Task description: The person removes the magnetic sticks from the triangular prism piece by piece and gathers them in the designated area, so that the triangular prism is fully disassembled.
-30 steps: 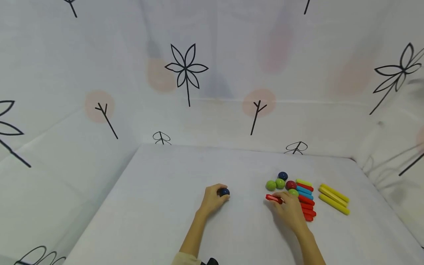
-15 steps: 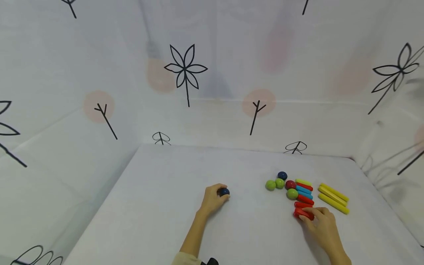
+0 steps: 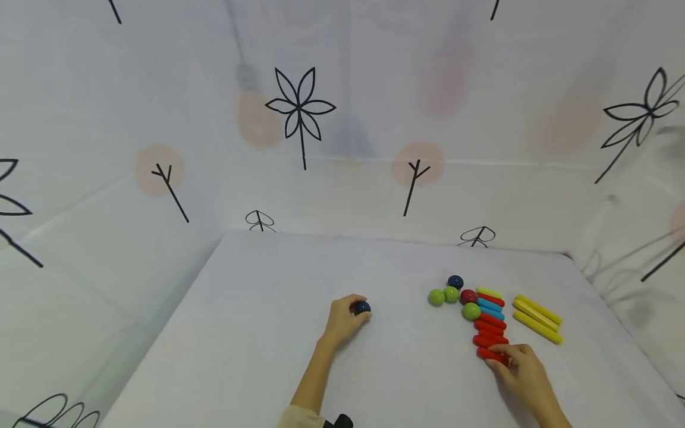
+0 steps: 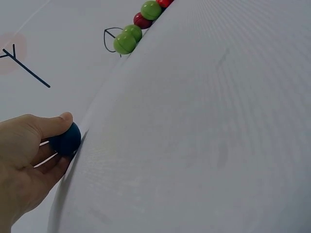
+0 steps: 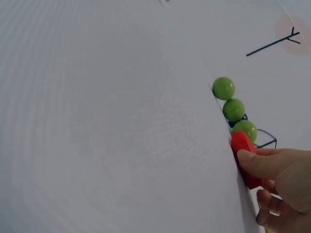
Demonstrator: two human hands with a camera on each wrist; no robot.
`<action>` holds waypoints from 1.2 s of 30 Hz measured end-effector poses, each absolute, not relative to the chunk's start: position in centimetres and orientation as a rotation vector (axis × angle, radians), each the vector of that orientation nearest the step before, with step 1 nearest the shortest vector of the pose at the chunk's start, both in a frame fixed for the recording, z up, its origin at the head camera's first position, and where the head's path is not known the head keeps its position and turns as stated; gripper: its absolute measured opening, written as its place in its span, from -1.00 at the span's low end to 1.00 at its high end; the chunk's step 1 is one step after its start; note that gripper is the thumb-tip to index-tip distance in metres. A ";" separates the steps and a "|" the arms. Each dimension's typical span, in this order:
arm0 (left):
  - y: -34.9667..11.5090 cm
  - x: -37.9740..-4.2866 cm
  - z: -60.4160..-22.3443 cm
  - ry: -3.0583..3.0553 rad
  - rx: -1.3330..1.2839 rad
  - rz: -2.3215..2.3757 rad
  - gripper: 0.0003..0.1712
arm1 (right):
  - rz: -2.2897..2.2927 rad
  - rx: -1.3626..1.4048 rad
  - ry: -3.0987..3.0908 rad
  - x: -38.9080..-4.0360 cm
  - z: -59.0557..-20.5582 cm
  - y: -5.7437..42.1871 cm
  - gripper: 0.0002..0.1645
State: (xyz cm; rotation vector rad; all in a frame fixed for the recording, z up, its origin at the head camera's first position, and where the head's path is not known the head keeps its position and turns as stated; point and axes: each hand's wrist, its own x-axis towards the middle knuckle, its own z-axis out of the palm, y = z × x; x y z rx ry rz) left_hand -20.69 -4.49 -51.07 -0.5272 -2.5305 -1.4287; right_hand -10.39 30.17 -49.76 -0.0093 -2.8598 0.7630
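My left hand [image 3: 342, 321] grips a dark blue ball [image 4: 66, 140] between thumb and fingers, low at the white table surface. On the right, my right hand [image 3: 521, 374] pinches a short red stick [image 3: 492, 356] by its right end, at the near end of a column of sticks. Just beyond it lie several more red sticks [image 3: 490, 340], side by side. Farther up the column come two blue sticks [image 3: 490, 305], another red one and a yellow-green stick [image 3: 489, 292]. In the right wrist view the thumb presses along the red stick [image 5: 245, 158].
Left of the column sit a green ball [image 3: 471, 311] and a dark red ball [image 3: 468, 296]. Two more green balls [image 3: 436, 297] and a second dark blue ball [image 3: 455, 282] lie beyond. Three long yellow sticks [image 3: 537, 320] rest to the right. Patterned white cloth [image 3: 348, 196] hangs behind the table.
My right hand has carried a red stick from left of the column to its near end, setting it beside the other red ones. My left hand stays in place with the blue ball.
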 end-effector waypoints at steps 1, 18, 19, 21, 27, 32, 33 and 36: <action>-4.5 -20.7 -51.1 -2.531 -0.524 -1.428 -0.65 | 0.769 -0.021 -2.865 -10.4 -49.8 30.1 -0.65; -4.3 -20.4 -51.0 -2.510 -0.489 -1.481 -0.63 | 0.914 0.199 -2.557 -13.0 -49.0 23.2 -0.45; -4.3 -20.4 -51.0 -2.514 -0.487 -1.480 -0.63 | 0.960 0.217 -2.560 -13.4 -49.1 22.5 -0.43; -4.2 -20.4 -51.0 -2.518 -0.490 -1.467 -0.63 | 1.066 0.246 -2.575 -14.2 -49.3 21.0 -0.39; -4.0 -20.4 -51.3 -2.506 -0.489 -1.451 -0.63 | 1.310 0.376 -2.568 -16.7 -50.1 16.6 -0.32; -4.0 -20.4 -51.3 -2.471 -0.502 -1.488 -0.63 | 1.376 0.559 -2.518 -18.2 -50.8 13.8 -0.34; -4.0 -20.5 -51.3 -2.464 -0.509 -1.493 -0.63 | 1.380 0.585 -2.511 -18.5 -50.8 13.5 -0.36; -4.1 -20.5 -51.2 -2.451 -0.527 -1.522 -0.62 | 1.371 0.635 -2.499 -19.0 -51.1 12.6 -0.44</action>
